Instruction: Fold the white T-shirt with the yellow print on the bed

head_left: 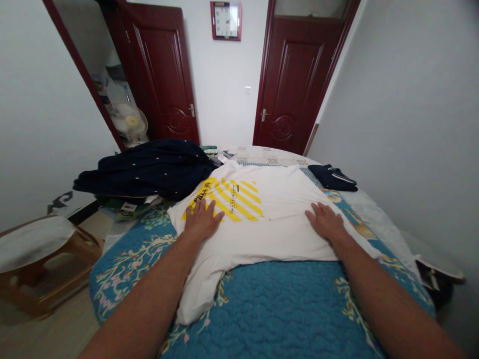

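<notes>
A white T-shirt [284, 234] with a yellow striped print and black lettering lies spread sideways over a blue floral quilted cover [277, 304]. My left hand [203, 219] rests flat on the shirt's left part, fingers spread over the edge of the print. Toward the shirt's right end, my right hand [325, 221] lies flat with its fingers apart. One sleeve stretches toward me below my left wrist and looks wrinkled. Neither hand grips the cloth.
Dark navy clothing [157, 167] is heaped on the left of the table. A folded navy garment [332, 177] sits at the far right. A wooden stool [48, 269] stands left of the table. Beyond are two dark red doors [160, 75] and a fan [129, 122].
</notes>
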`<action>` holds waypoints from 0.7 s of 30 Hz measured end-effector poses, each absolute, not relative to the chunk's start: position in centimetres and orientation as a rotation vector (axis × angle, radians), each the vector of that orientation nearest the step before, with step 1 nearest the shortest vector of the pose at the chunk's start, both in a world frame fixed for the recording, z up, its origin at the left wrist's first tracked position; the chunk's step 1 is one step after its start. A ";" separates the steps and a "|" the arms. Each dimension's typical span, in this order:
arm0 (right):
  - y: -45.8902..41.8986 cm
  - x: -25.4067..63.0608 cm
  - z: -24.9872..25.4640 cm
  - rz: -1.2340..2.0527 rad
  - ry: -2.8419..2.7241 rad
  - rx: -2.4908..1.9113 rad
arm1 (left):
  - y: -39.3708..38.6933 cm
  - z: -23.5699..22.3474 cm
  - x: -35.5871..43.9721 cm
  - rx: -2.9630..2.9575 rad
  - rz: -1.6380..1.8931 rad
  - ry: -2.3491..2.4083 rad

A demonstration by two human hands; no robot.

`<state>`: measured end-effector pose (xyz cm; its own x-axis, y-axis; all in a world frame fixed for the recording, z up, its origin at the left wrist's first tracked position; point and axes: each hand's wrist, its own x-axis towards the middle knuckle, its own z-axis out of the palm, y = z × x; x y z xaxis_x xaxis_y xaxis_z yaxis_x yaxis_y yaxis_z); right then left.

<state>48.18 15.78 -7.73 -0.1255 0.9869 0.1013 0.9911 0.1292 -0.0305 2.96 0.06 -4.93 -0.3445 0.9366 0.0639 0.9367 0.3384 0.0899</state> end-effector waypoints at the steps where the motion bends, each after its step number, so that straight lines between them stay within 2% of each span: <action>1: 16.2 49.0 -7.8 -0.072 -2.240 -2.055 | 0.2 -5.0 2.5 -1.768 -0.182 -2.585; 6: 17.1 51.5 -8.0 -0.062 -2.035 -2.218 | 0.7 -5.0 0.1 -1.574 -0.204 -2.740; 11: 16.5 51.3 -7.3 -0.165 -2.004 -2.202 | 0.5 -4.6 -0.3 -1.516 -0.237 -2.746; 16: 14.6 46.9 -5.7 -0.367 -2.121 -1.758 | 0.0 -3.7 1.3 -1.832 -0.347 -2.428; 21: 11.4 36.5 -4.4 -0.114 -2.485 -1.265 | -0.4 -4.2 4.2 -2.300 -0.339 -2.196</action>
